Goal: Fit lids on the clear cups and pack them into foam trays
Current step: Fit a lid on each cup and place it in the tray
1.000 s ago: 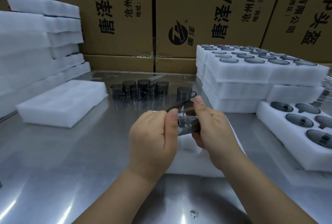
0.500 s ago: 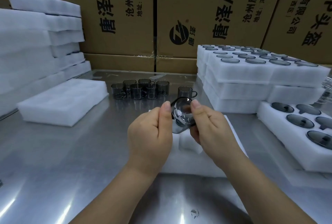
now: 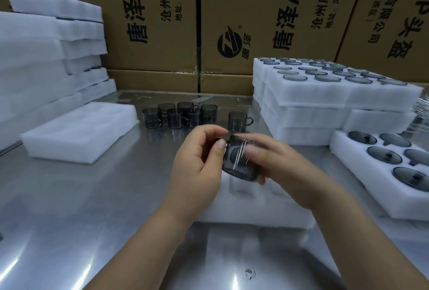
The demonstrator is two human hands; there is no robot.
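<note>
Both hands hold one smoky clear cup (image 3: 239, 162) above a white foam tray (image 3: 260, 206) in front of me. My left hand (image 3: 197, 162) pinches the cup's upper left edge with thumb and fingers. My right hand (image 3: 278, 164) wraps the cup from the right, its fingers blurred. Whether a lid sits on this cup I cannot tell. Several more clear cups (image 3: 178, 116) stand grouped farther back on the steel table (image 3: 69, 208), and a single cup (image 3: 238, 121) stands apart to their right.
A foam tray with dark lids (image 3: 392, 162) lies at the right, and behind it rises a stack of filled foam trays (image 3: 325, 94). Empty foam trays (image 3: 76, 131) and a tall foam stack (image 3: 41, 57) occupy the left. Cardboard boxes (image 3: 232, 22) wall the back.
The cup has turned in my hands and come lower and slightly right. My left thumb and fingers shifted onto its upper left edge; my right hand slid around its right side.
</note>
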